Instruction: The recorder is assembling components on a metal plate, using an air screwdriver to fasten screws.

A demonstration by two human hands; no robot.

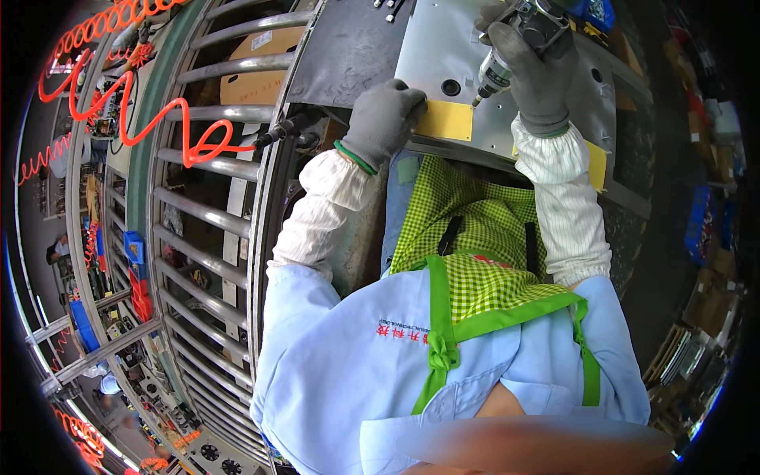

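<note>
My right hand, in a grey glove, is wrapped around a power screwdriver with a pale nose and a dark body. The tool slants down to the left, its tip at the right end of a yellow rectangular piece. That piece lies along the near edge of a silver metal panel with round holes. At the yellow piece's left end is my left hand, also gloved, its fingers curled closed. Its fingertips are hidden, so what they hold does not show. A second yellow piece sits at the panel's near right corner.
A dark mat with several small metal parts lies left of the panel. Farther left runs a roller conveyor, with an orange coiled air hose across it. A blue bin stands at the far right of the panel.
</note>
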